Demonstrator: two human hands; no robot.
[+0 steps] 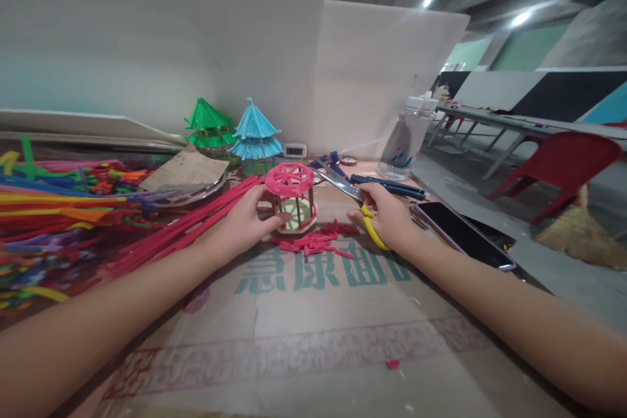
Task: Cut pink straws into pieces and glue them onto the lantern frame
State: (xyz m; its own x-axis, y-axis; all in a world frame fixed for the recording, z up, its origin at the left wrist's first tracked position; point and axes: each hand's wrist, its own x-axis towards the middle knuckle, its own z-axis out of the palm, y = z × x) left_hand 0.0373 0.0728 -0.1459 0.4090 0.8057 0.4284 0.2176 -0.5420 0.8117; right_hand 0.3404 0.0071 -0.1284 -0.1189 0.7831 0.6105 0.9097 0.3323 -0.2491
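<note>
A small model pavilion frame (pixel 292 179) stands upright on the cardboard, with a pink spoked ring on top, dark posts and a pale round base. My left hand (pixel 251 214) is closed round its left side, the thumb at the base and the other fingers partly hidden behind it. Yellow-handled scissors (pixel 373 228) are in my right hand (pixel 388 209), blades pointing up and left towards the back. Several short cut pink strips (pixel 316 241) lie between the hands, just in front of the frame. Long pink strips (pixel 191 225) run behind my left wrist.
Green (pixel 208 123) and blue (pixel 253 130) model pavilions stand at the back. Many coloured strips (pixel 63 209) fill the left side. A phone (pixel 463 235), a blue-handled tool (pixel 392 188) and a clear bottle (pixel 405 140) are at right. Beyond the table is a red chair (pixel 563 166).
</note>
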